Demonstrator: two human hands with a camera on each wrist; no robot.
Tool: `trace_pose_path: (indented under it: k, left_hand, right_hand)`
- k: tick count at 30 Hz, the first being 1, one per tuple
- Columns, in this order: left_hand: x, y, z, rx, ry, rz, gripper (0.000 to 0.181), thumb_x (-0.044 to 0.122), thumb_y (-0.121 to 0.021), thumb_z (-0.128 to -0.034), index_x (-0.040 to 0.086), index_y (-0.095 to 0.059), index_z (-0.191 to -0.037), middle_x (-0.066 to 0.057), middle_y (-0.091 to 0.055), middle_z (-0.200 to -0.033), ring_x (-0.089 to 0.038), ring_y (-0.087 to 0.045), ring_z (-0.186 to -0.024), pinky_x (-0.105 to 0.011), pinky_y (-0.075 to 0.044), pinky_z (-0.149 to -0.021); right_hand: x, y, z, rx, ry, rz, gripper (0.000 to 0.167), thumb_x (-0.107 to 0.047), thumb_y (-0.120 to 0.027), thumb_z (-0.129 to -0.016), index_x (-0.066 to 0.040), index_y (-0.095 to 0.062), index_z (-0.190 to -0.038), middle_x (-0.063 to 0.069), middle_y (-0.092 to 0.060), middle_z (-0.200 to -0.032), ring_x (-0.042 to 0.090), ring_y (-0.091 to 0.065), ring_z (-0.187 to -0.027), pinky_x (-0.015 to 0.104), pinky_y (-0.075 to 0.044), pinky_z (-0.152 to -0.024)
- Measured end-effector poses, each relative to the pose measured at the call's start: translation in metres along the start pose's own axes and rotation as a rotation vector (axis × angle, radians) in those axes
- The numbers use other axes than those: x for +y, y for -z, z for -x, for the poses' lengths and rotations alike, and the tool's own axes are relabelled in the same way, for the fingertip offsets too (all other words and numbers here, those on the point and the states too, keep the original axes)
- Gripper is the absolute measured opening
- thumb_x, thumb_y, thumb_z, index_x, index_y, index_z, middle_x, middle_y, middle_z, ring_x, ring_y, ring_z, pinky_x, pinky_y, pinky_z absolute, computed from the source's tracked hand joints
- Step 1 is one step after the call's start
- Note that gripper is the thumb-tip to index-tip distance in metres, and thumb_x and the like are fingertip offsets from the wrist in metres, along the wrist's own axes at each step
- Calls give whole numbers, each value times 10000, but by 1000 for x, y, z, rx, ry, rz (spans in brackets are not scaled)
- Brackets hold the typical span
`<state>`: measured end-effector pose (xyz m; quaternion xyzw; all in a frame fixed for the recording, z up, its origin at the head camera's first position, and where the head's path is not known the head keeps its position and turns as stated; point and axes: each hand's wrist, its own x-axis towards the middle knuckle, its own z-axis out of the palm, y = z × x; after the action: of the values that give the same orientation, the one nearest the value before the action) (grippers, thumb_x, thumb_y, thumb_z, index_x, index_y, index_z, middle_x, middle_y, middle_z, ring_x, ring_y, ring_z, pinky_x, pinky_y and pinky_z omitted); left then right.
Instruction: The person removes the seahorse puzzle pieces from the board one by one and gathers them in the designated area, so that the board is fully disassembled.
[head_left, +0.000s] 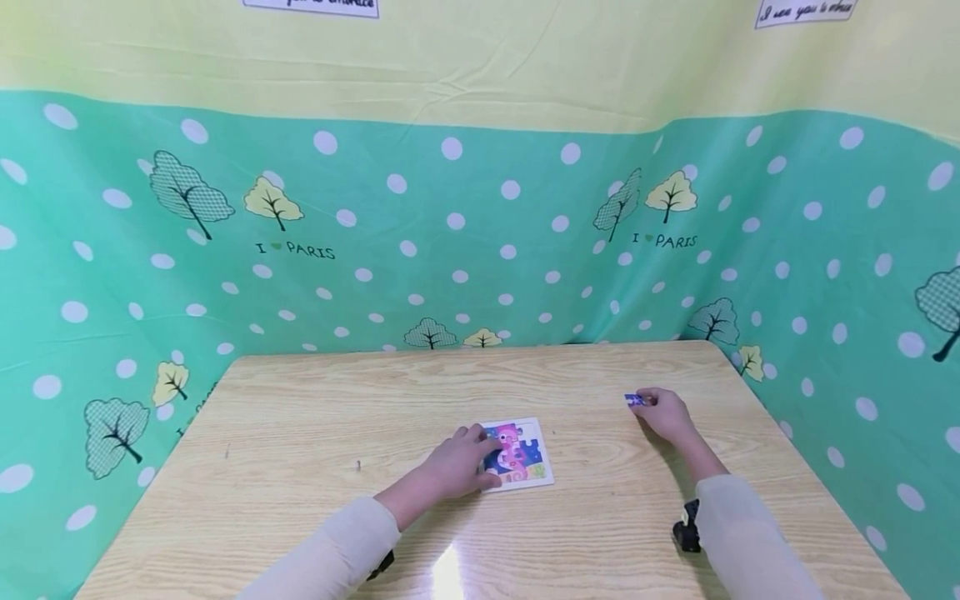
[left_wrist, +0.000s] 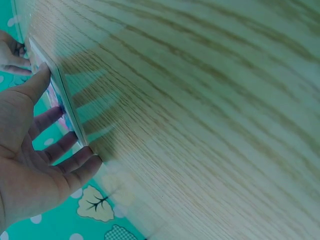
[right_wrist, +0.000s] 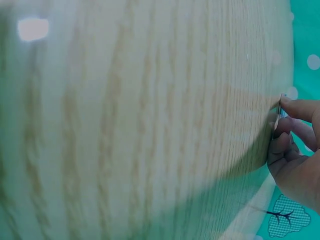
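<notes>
Puzzle board (head_left: 530,430), white-bordered: laid flat on the table (head_left: 300,433), about midway between its left and right edges. A pink figure on a blue ground is shown by the fitted pieces (head_left: 513,457); a pale area is left uncovered at the board's upper right.

Left hand (head_left: 463,462): laid over the board's left side, thumb and fingers spread and touching it, not closed round it.

Right hand (head_left: 663,412): held well apart from the left, towards the table's far right corner. 1 loose puzzle piece (head_left: 634,400), blue and purple, is pinched between thumb and fingers; whether the table is touched by it cannot be told.

Sleeves (head_left: 750,533): 2, pale; a black device (head_left: 686,529) is worn at the right wrist.

Cloth (head_left: 457,250): green, white-dotted, printed with trees and "I PARIS", hung beyond the table's far edge
</notes>
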<state>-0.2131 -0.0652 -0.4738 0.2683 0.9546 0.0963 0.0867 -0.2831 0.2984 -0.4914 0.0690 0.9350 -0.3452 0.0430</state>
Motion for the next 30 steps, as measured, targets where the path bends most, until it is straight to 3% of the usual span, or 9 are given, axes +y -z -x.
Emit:
trace_pose_path:
  k: [6,21,30]
  left_hand:
    - [-1,0,0,7,-6,0,598,500,-623,-833,206,-511,-1341,-79,-518,-1252,-228,-503,-1088,-384,-485,-893]
    - [0,-2,-1,4,1,-5,582,498,-626,-834,214,-522,-1331,-75,-514,-1253,-226,-493,-1104,-382,-477,-908]
    - [-2,-4,-3,2,5,4,585,502,-619,-838,218,-515,-1339,-76,-506,-1276,-235,-489,-1131,-392,-474,-922]
  right_hand:
    - [0,-1,-1,12,4,4,453,-150,-563,-914,86,-474,-1290,286,-528,-1156,366,-519,-1030,462,-458,-862]
    - [3,4,5,47,41,6,437,-176,-596,-892,75,-516,-1242,232,-561,-1034,307,-534,-912,382,-460,-748]
    - [-2,2,9,46,54,-3,438,-190,-589,-904,58,-515,-1258,250,-557,-1087,315,-542,-928,366,-474,-733]
